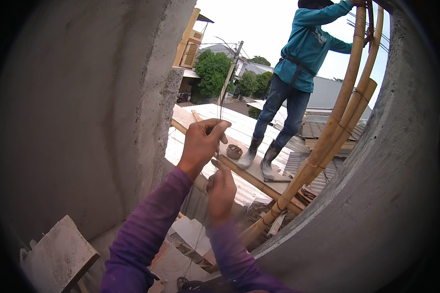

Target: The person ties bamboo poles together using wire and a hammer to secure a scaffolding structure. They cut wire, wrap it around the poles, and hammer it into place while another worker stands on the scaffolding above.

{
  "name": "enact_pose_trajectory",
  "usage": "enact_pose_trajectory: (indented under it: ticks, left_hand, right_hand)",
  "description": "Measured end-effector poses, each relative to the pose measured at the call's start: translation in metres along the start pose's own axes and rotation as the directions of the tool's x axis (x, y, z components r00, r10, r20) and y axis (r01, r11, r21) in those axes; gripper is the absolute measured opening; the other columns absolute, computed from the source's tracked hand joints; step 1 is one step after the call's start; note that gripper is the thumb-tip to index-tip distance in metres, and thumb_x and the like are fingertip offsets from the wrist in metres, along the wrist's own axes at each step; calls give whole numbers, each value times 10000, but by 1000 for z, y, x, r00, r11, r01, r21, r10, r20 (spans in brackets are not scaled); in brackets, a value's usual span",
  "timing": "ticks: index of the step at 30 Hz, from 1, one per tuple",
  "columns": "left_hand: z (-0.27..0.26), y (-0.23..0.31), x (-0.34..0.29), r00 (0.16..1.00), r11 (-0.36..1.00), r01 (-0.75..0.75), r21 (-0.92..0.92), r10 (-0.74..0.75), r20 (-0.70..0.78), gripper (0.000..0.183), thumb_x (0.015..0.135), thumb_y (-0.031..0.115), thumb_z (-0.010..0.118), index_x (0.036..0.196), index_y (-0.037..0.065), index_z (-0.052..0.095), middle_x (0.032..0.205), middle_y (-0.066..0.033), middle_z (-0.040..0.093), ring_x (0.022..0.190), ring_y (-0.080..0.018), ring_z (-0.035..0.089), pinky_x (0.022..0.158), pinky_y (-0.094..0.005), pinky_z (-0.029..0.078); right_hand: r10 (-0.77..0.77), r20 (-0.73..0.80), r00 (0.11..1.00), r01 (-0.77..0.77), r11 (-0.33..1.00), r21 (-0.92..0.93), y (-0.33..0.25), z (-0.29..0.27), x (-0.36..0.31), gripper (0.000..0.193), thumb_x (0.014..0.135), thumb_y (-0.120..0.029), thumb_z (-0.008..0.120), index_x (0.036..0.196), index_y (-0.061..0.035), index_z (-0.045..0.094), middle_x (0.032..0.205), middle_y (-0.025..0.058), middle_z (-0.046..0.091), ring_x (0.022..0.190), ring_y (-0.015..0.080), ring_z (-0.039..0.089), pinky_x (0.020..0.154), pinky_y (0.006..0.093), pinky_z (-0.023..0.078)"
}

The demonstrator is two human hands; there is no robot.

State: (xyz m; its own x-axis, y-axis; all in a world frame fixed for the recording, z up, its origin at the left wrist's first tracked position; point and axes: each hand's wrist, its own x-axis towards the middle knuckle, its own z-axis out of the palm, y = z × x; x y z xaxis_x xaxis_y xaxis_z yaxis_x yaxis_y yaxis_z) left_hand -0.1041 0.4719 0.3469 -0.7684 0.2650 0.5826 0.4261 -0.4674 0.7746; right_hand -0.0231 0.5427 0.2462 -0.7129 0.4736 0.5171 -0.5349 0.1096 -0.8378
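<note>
In front of a wall opening, my left hand [203,142] is raised with its fingers pinched on a thin wire [220,105]. Loose-looking strands of it stick up above those fingertips. Just below, my right hand [221,194] is closed, thumb and finger pinched on the lower part of the same wire. Only a short gap separates the two hands. Faint thin strands also hang beneath the right hand. Whether the strands are metal or string is hard to make out at this size. Both forearms wear purple sleeves.
Rough grey walls [78,97] flank the opening. Outside, a co-worker [298,63] in boots stands on a plank platform, holding bamboo poles [340,115]. A small bucket [234,151] sits by the boots. A dusty board [58,254] leans lower left, with metal roofing [181,146] beyond.
</note>
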Motion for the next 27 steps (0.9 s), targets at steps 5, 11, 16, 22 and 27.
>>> enact_pose_trajectory:
  ticks: [5, 11, 16, 22, 27]
  left_hand:
    - [-4, 8, 54, 989, 989, -129, -73, 133, 64, 296, 1050, 202, 594, 1265, 21, 688, 772, 28, 656, 517, 10, 382, 446, -189, 311]
    - [5, 10, 110, 930, 971, -212, -111, 235, 281, 334, 1069, 295, 568, 1258, 56, 704, 757, 40, 587, 531, -1, 410, 458, -185, 331]
    - [25, -4, 127, 860, 961, -258, -96, 273, 431, 375, 1074, 333, 554, 1240, 35, 709, 819, 15, 677, 533, 4, 374, 467, -178, 295]
    - [13, -30, 176, 954, 897, -230, -377, 285, 97, 295, 1056, 257, 601, 1151, 6, 724, 696, 56, 548, 518, 10, 379, 440, -166, 268]
    - [5, -49, 213, 938, 953, -298, -48, 302, 172, 284, 1045, 254, 620, 1096, 4, 744, 660, 51, 561, 484, 13, 408, 419, -167, 293]
  right_hand:
    - [-161, 99, 982, 173, 976, -129, 21, -9, 20, 315, 1078, -152, 470, 1300, -9, 642, 694, -23, 444, 625, 65, 404, 567, 258, 347]
    - [-57, 157, 986, 76, 991, -114, 17, -43, 66, 289, 1065, -119, 493, 1271, -29, 673, 694, -39, 461, 624, 64, 414, 582, 262, 372]
    - [-22, 236, 972, 61, 985, -161, 31, -77, 115, 296, 1075, -136, 478, 1281, -49, 670, 712, -59, 480, 601, 18, 368, 538, 209, 291]
    - [1, 140, 990, 11, 996, -83, 56, -105, 162, 273, 1063, -163, 519, 1240, -23, 673, 716, -65, 488, 609, 20, 412, 554, 212, 343]
    - [-276, 293, 915, 395, 757, -520, 119, -93, 174, 322, 1073, -273, 525, 1169, -20, 699, 751, -18, 550, 682, 83, 494, 629, 259, 405]
